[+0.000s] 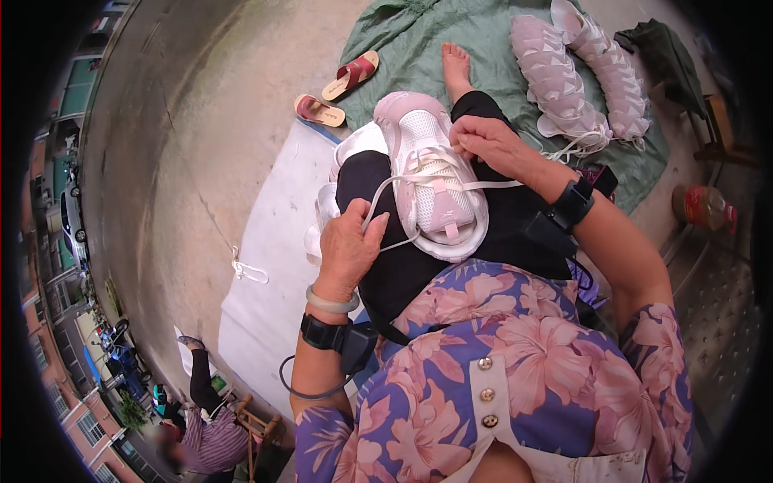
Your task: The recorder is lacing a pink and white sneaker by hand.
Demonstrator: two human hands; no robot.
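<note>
A pink and white sneaker [449,211] rests on my lap, its toe pointing away from me. White shoelace [390,183] crosses its tongue in part, with loose lengths running out to both sides. At the shoe's left, my left hand [351,243] is closed, pinching the lace between thumb and fingers. My right hand [498,147] is closed over the shoe's right edge, its fingertips at the lacing beside the eyelets. What those fingertips grip is partly hidden, but lace shows at them. More white shoe parts [324,211] lie beside my left knee.
Two rows of nested pink and white shoes [555,80] lie on a green cloth [394,32] at far right. Red slippers [350,75] stand at its left edge. A white sheet [266,209] bears a loose lace [245,267]. A plastic jug [702,206] stands right; another person [213,443] sits lower left.
</note>
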